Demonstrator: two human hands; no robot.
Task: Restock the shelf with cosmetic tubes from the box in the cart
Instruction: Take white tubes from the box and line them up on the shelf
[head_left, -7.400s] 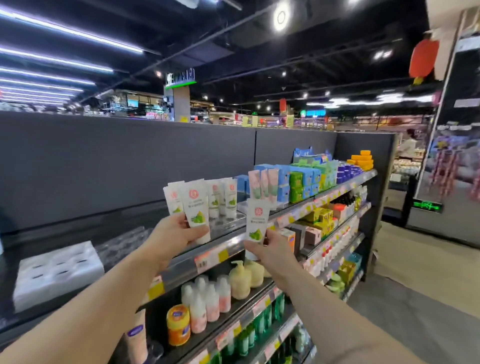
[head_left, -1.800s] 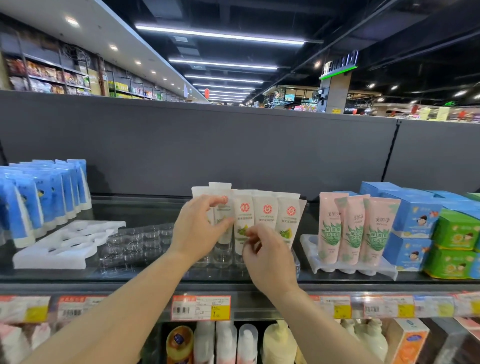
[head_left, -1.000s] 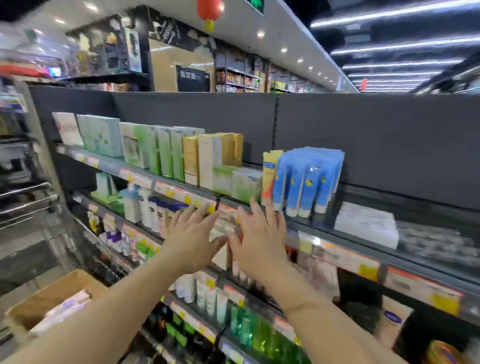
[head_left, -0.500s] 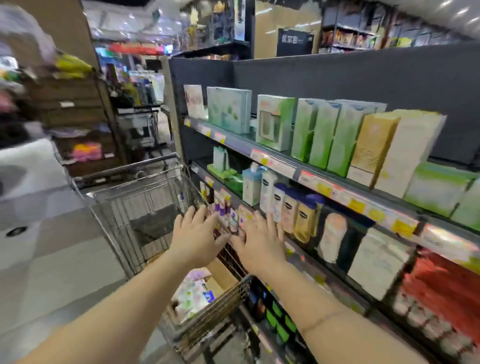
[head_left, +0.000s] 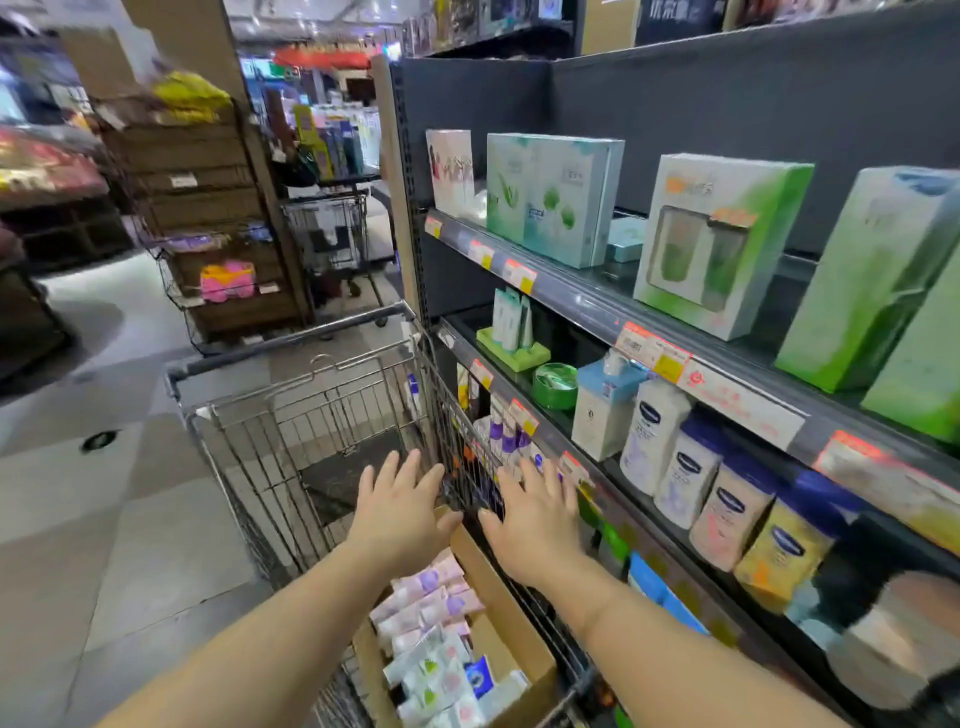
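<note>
A wire shopping cart (head_left: 291, 415) stands beside the shelf unit (head_left: 597, 306). In its near end sits a cardboard box (head_left: 511, 618) filled with several white, pink and green cosmetic tubes (head_left: 431, 639). My left hand (head_left: 400, 512) hovers above the cart over the box's far edge, fingers straight and spread, holding nothing. My right hand (head_left: 535, 519) is just beside it, over the cart's right rim, fingers also straight and empty. Both forearms reach in from the bottom of the view.
The shelf on the right carries green and teal gift boxes (head_left: 550, 195) on top and lotion bottles (head_left: 680, 467) below, with price tags along the edges. A second cart (head_left: 332, 234) and a wooden display rack (head_left: 208, 218) stand farther down the aisle. Tiled floor lies left.
The view has swung left and down from the top shelf to the cart. Both hands have let go of the tubes on the shelf and now hang empty over the cart, lower than half a second ago.
</note>
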